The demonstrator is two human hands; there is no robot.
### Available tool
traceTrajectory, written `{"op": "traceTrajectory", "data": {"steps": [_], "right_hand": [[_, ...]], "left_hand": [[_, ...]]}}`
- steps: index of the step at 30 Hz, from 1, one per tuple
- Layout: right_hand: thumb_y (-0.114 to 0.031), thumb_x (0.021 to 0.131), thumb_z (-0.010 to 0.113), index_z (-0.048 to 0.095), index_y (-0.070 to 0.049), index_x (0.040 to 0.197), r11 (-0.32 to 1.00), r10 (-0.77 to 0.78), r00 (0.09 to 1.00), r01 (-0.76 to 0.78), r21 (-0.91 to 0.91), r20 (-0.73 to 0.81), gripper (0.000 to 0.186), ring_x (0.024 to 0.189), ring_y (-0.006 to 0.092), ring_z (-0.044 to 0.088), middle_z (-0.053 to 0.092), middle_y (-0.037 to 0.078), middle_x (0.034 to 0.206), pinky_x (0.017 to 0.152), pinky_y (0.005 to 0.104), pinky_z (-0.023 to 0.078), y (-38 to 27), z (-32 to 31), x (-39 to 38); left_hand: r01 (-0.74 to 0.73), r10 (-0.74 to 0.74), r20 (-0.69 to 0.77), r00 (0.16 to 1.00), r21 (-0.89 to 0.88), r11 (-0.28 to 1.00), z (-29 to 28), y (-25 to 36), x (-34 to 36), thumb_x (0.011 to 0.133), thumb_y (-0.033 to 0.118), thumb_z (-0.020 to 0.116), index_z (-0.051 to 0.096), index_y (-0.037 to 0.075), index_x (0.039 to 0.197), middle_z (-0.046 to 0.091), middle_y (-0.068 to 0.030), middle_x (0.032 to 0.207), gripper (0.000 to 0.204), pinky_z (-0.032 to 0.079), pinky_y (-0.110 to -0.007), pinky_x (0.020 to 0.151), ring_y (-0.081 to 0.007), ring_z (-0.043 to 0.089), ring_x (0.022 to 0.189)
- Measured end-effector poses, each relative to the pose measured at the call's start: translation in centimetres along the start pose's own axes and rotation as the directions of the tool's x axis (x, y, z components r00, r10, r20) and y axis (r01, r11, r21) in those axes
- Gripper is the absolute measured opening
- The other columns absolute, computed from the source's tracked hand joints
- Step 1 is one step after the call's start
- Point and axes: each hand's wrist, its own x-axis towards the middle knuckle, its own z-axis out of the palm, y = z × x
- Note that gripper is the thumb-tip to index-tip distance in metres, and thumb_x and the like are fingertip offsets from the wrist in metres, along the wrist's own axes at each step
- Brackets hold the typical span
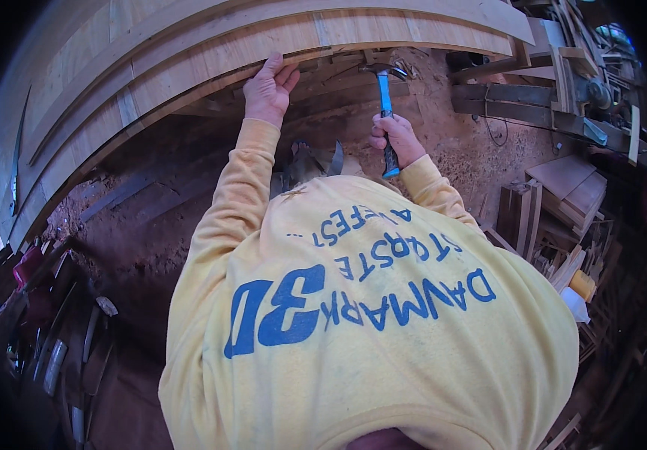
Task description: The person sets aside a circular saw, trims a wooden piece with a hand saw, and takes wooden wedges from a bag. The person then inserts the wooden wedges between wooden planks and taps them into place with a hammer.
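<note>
A long curved wooden panel, built of light planks with raised strips, spans the top of the view. At its lower edge is my left hand, thumb against the wood and fingers curled beneath it. To the right, my right hand grips a claw hammer by its dark handle. The hammer's blue shaft points away from me, its metal head just below the panel's edge. Nothing shows of a nail at either hand. Yellow sleeves cover both my forearms.
Reddish dirt ground lies beneath the panel. Stacked boards and wood scraps stand at the right, below heavy beams. Long narrow pieces are heaped at the lower left. A yellow container sits at the right.
</note>
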Motion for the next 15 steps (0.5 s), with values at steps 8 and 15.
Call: {"op": "traceTrajectory", "data": {"steps": [8, 15], "right_hand": [[-0.011, 0.09, 0.059, 0.054, -0.008, 0.091, 0.994, 0.022, 0.999, -0.026, -0.108, -0.034, 0.006, 0.052, 0.0117, 0.049, 0.048, 0.0, 0.068, 0.047, 0.0267, 0.04, 0.3, 1.5, -2.0], [-0.012, 0.089, 0.059, 0.055, -0.009, 0.092, 0.955, -0.103, 0.995, 0.103, -0.278, 0.017, 0.005, 0.051, 0.0118, 0.05, 0.05, 0.0, 0.07, 0.047, 0.027, 0.041, 1.8, 1.4, -1.2]], "left_hand": [[-0.192, 0.19, 0.043, 0.981, 0.052, 0.98, -0.1, -0.8, -1.6, 0.082, 0.006, 0.073, 0.065, 0.003, 0.093, 0.07, -0.0117, 0.087, 0.014, 0.059, -0.036, 0.062, -0.0265, 0.071, 0.072], [-0.091, 0.082, 0.053, 0.995, 0.195, 0.977, -4.9, 0.2, -8.9, 0.087, 0.008, 0.066, 0.056, 0.005, 0.095, 0.058, -0.0051, 0.069, 0.013, 0.054, -0.034, 0.051, -0.0225, 0.066, 0.06]]}}
